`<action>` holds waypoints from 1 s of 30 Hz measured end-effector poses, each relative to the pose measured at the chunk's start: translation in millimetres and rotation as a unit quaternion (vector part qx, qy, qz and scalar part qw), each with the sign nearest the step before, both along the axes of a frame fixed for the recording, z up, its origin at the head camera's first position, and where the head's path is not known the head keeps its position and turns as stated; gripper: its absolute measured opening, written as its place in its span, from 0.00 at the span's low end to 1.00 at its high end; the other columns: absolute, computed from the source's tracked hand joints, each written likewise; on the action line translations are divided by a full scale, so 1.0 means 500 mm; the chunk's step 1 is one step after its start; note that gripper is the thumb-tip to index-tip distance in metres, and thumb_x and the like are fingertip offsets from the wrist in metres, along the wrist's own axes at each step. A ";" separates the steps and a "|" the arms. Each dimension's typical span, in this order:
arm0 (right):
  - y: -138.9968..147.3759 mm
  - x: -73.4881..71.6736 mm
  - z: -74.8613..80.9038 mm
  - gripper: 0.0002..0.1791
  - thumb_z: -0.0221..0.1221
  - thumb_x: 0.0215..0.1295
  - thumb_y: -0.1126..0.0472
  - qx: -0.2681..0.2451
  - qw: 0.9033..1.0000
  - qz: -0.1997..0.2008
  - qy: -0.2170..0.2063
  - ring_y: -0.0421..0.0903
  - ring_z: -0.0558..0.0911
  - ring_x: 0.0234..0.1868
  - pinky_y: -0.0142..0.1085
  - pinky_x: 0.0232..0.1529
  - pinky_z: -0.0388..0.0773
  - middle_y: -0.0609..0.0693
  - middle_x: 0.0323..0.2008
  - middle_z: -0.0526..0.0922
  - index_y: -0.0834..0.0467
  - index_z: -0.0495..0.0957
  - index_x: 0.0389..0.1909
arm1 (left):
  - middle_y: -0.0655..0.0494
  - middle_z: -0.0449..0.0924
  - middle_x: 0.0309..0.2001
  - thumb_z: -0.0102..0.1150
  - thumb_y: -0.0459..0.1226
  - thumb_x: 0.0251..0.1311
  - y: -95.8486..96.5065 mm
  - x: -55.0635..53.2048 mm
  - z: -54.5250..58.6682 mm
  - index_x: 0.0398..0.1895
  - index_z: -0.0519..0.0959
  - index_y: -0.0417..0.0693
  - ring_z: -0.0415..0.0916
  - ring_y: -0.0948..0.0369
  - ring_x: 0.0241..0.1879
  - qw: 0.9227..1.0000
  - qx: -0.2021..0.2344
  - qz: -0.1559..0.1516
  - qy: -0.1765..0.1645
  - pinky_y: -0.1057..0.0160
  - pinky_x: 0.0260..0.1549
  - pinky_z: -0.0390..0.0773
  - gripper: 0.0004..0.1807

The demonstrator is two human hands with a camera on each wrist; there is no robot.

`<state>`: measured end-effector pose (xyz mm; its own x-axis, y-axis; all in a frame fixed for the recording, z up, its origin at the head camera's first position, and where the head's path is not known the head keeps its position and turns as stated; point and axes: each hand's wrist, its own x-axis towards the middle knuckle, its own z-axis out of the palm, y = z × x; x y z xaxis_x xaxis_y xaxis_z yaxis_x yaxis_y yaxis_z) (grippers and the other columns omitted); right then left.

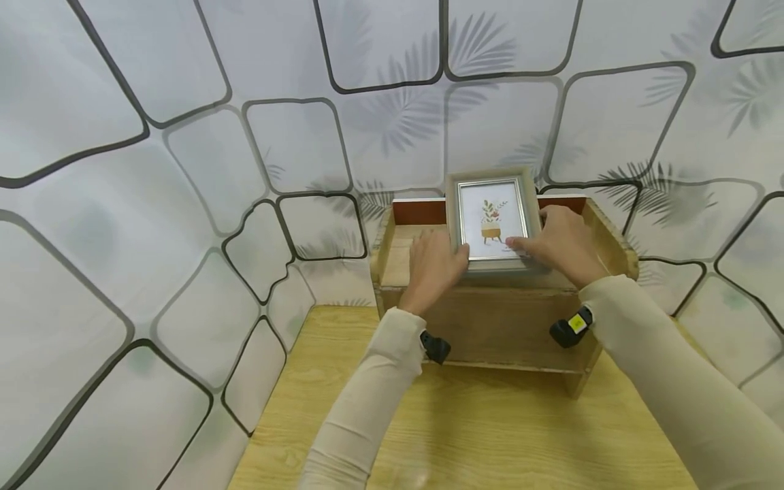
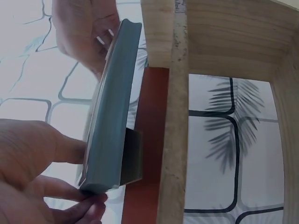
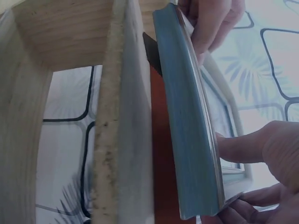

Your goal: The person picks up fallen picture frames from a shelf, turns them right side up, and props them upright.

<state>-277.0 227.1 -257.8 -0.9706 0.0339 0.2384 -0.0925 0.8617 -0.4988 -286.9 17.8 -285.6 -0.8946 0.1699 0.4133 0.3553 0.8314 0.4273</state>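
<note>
A picture frame [image 1: 492, 224] with a pale wooden border, a silver inner edge and a potted-plant print is held tilted over the top of a small wooden shelf [image 1: 496, 323]. My left hand [image 1: 431, 265] grips its lower left edge, with fingers under the frame in the left wrist view. At the right edge, my right hand [image 1: 566, 245] grips it, thumb on the front and fingers behind. A dark piece [image 2: 133, 156], perhaps a stand, juts from the frame's back. Both wrist views show the frame's bluish-grey side, apart from the shelf's front board there.
The shelf stands on a yellow wood-grain table [image 1: 490, 429], close to the patterned wall [image 1: 392, 136]. A reddish-brown strip [image 2: 152, 112] runs along the shelf's back edge. Raised wooden sides flank its top, and a compartment lies below.
</note>
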 end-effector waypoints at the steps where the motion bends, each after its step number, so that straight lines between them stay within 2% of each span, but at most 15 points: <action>1: -0.003 -0.001 0.002 0.43 0.69 0.59 0.42 -0.001 1.000 -0.009 0.013 0.68 0.78 0.47 0.60 0.45 0.74 0.75 0.51 0.78 0.77 0.72 0.57 | 0.47 0.80 0.36 0.60 0.45 0.68 0.002 -0.001 0.002 0.30 0.78 0.42 0.76 0.51 0.44 1.000 0.004 0.003 0.007 0.54 0.47 0.73 0.15; 4: -0.011 -0.003 0.005 0.38 0.71 0.59 0.45 -0.016 0.998 -0.028 0.053 0.64 0.78 0.41 0.58 0.40 0.74 0.72 0.45 0.79 0.75 0.73 0.52 | 0.46 0.81 0.41 0.61 0.44 0.68 0.009 -0.004 0.007 0.38 0.79 0.41 0.75 0.51 0.46 1.000 0.015 0.012 0.023 0.55 0.48 0.74 0.13; 7: -0.017 -0.004 0.006 0.34 0.73 0.57 0.49 -0.039 0.994 -0.036 0.094 0.62 0.77 0.38 0.57 0.39 0.73 0.71 0.42 0.80 0.75 0.75 0.48 | 0.46 0.81 0.41 0.64 0.43 0.66 0.014 -0.007 0.009 0.39 0.79 0.41 0.76 0.51 0.46 0.999 0.027 0.019 0.041 0.55 0.46 0.75 0.13; 15: -0.017 -0.016 -0.002 0.30 0.70 0.59 0.56 -0.064 0.980 -0.062 0.179 0.69 0.78 0.47 0.62 0.49 0.70 0.72 0.45 0.79 0.76 0.74 0.52 | 0.46 0.80 0.31 0.69 0.40 0.63 0.019 -0.014 0.006 0.34 0.79 0.40 0.81 0.49 0.36 0.994 0.077 0.006 0.083 0.53 0.36 0.79 0.12; 18: -0.016 -0.020 -0.007 0.29 0.70 0.60 0.57 -0.083 0.975 -0.064 0.195 0.67 0.78 0.45 0.61 0.48 0.69 0.71 0.44 0.80 0.75 0.74 0.52 | 0.44 0.82 0.32 0.69 0.40 0.63 0.018 -0.015 0.005 0.39 0.81 0.37 0.82 0.48 0.37 0.992 0.093 0.001 0.086 0.52 0.38 0.80 0.13; 22: -0.016 -0.021 -0.013 0.27 0.70 0.61 0.59 -0.102 0.972 -0.064 0.203 0.65 0.78 0.43 0.59 0.47 0.68 0.70 0.42 0.80 0.74 0.74 0.52 | 0.41 0.85 0.44 0.68 0.39 0.64 0.019 -0.017 0.003 0.53 0.80 0.33 0.83 0.47 0.46 0.990 0.120 -0.008 0.076 0.51 0.47 0.80 0.21; 24: -0.016 -0.021 -0.018 0.26 0.70 0.61 0.60 -0.109 0.970 -0.062 0.209 0.64 0.78 0.43 0.58 0.46 0.68 0.69 0.41 0.80 0.74 0.74 0.52 | 0.40 0.84 0.47 0.68 0.39 0.64 0.019 -0.017 0.001 0.57 0.78 0.32 0.82 0.47 0.49 0.988 0.138 -0.013 0.072 0.51 0.50 0.79 0.23; 30: -0.015 -0.026 -0.036 0.24 0.70 0.61 0.62 -0.123 0.964 -0.055 0.228 0.63 0.75 0.39 0.54 0.45 0.66 0.67 0.38 0.77 0.72 0.70 0.48 | 0.44 0.84 0.45 0.64 0.37 0.67 0.015 -0.022 -0.008 0.53 0.77 0.34 0.82 0.52 0.46 0.979 0.188 -0.028 0.071 0.52 0.47 0.78 0.17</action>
